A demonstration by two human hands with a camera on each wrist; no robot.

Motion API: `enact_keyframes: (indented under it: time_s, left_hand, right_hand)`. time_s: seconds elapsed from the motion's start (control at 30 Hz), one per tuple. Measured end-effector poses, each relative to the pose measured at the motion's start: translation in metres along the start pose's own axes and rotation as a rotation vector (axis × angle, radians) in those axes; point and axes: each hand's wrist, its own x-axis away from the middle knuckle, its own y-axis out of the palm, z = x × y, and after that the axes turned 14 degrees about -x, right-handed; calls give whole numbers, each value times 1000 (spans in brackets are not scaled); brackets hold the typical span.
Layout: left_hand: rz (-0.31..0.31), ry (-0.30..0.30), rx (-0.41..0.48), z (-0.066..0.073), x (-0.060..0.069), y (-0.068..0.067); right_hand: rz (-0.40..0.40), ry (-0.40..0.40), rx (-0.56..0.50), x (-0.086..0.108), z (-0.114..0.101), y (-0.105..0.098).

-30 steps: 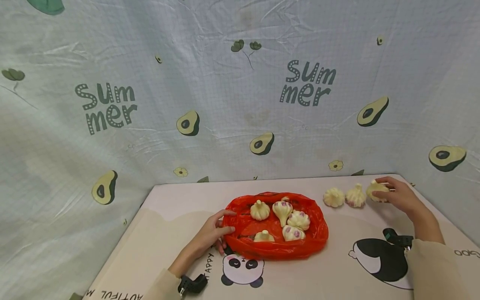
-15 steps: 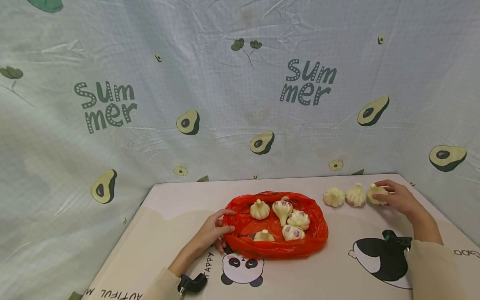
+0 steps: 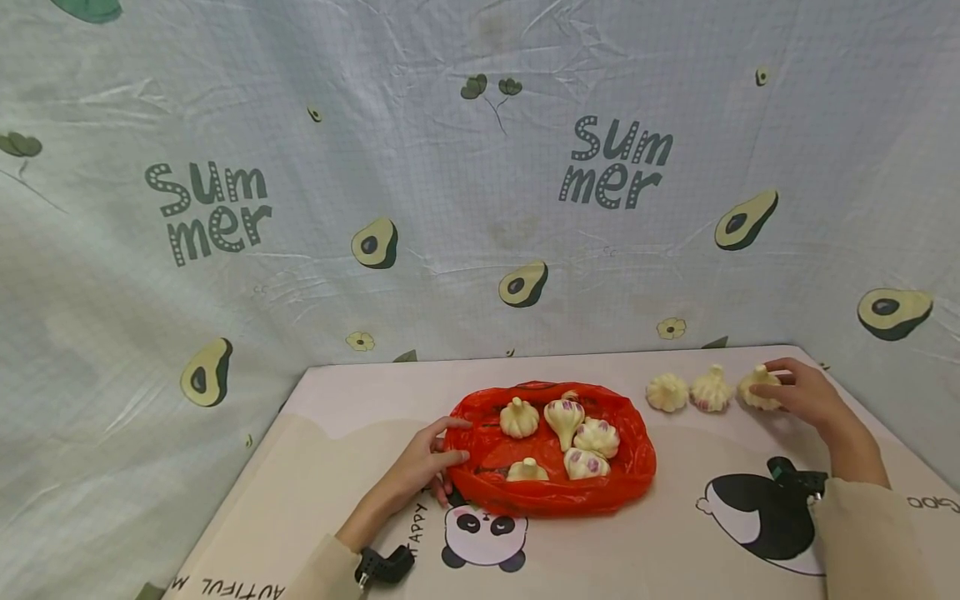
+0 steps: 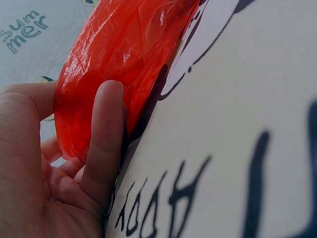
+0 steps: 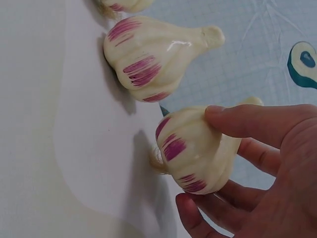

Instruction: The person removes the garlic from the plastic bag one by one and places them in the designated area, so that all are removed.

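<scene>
My left hand (image 3: 416, 462) holds the left side of a red plastic bag (image 3: 555, 500), its mouth spread wide. In the left wrist view the bag wall (image 4: 106, 64) lies between the fingers. Several garlic bulbs sit inside, including a white bulb (image 3: 519, 418) at the back and a purple-streaked bulb (image 3: 564, 419). At the far right, my right hand (image 3: 810, 396) pinches a garlic bulb (image 5: 193, 153) between thumb and fingers; the right wrist view shows purple streaks and a root tuft. Just left of it stand a middle bulb (image 3: 710, 389) and an outer bulb (image 3: 667, 392).
The pale table (image 3: 360, 396) carries printed cartoon figures, among them a panda (image 3: 485, 537). Behind it hangs a light cloth (image 3: 450, 167) with avocado prints, close to the right hand. Cameras (image 3: 386, 567) are strapped to the wrists.
The right hand and its garlic bulb have shifted slightly right, widening the gap to the middle bulb. The left hand and the bag have stayed put.
</scene>
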Motion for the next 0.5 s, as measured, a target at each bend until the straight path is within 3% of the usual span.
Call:
enact_keyframes:
  time_s: [0.3, 0.5]
  left_hand:
    - [9, -4, -2, 1, -1, -1]
    - [11, -3, -5, 2, 0, -2]
  right_hand:
    - [68, 62, -27, -2, -2, -1]
    - [46, 82, -48, -2, -1, -1]
